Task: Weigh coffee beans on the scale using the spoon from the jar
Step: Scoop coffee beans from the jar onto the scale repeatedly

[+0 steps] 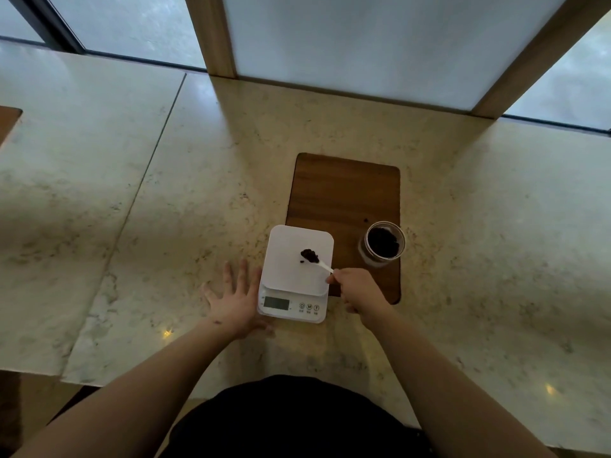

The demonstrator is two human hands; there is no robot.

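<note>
A white digital scale (287, 259) stands on the marble counter, its display facing me. My right hand (355, 289) grips the handle of a white spoon (323, 266) whose bowl rests over the scale's platform. Dark coffee beans (309, 255) fill the spoon's bowl, and one or two lie loose on the platform beside it. The open glass jar (383, 242) with dark beans inside stands to the right on a wooden board. My left hand (236, 300) lies flat on the counter with fingers spread, touching the scale's left side.
The brown wooden board (344, 193) lies behind and right of the scale, partly under it. The marble counter (165, 193) runs wide to both sides, with a seam at the left. Frosted window panels and wooden posts (211, 34) stand at the back.
</note>
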